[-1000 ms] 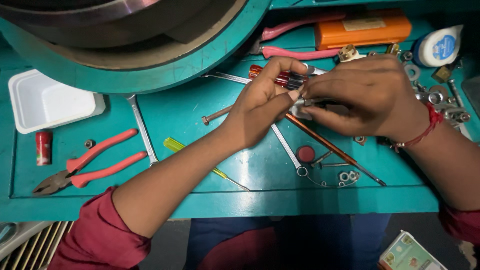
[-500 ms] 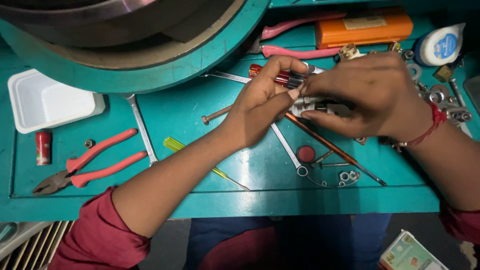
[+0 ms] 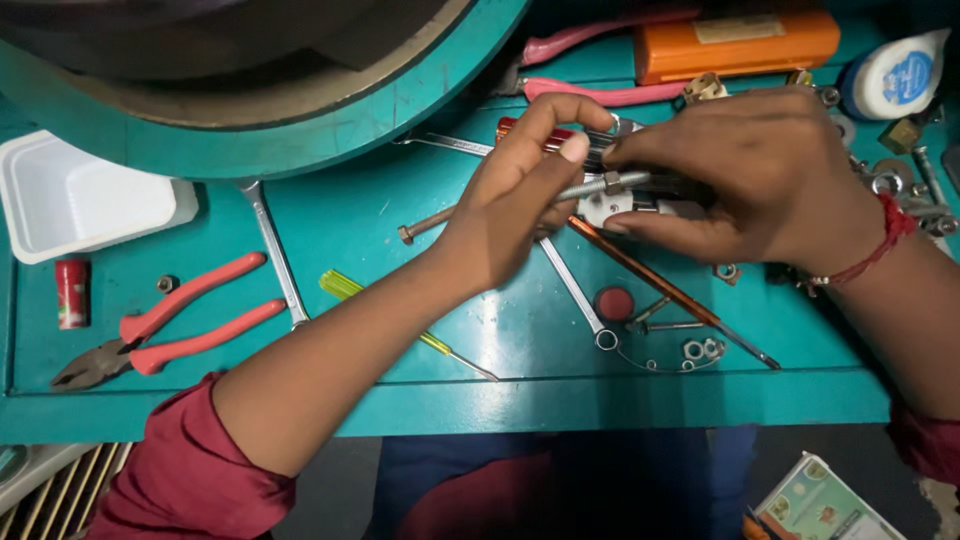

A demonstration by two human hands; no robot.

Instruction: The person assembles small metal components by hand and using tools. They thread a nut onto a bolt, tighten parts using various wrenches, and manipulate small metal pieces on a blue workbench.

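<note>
1. Bolt with nut is held above the teal tray, between both hands.
2. Left hand pinches the threaded end; right hand closes on the nut side.
3. Steel looks stiff, small and probably slippery; the threads seem the best place to hold.

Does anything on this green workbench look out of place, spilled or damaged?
Nothing looks spilled or broken. The bench is only untidy: red-handled pliers, spanners, screwdrivers, loose nuts and washers lie scattered. Both hands, left hand and right hand, hold a threaded bolt above them.
</note>
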